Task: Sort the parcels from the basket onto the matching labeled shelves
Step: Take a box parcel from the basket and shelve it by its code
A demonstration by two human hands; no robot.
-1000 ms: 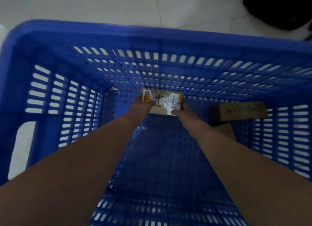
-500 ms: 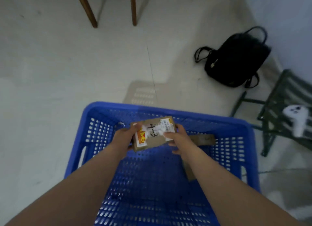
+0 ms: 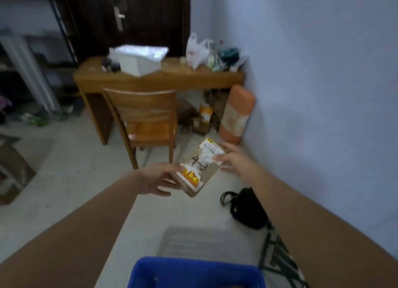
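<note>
The parcel (image 3: 199, 166) marked 4-3 has come up out of the blue basket (image 3: 193, 272); left hand (image 3: 158, 180) and right hand (image 3: 233, 159) grip its ends in mid-air. Shelf hunting comes next.

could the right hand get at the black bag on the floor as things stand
Probably not right away: the right hand is holding the parcel with the left hand, and the black bag lies low beneath its forearm.

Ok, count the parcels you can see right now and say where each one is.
1. The parcel, marked 4-3, is held in the air between the left hand and the right hand, above the floor. The blue basket is mostly cut off, so more may be hidden inside.
</note>
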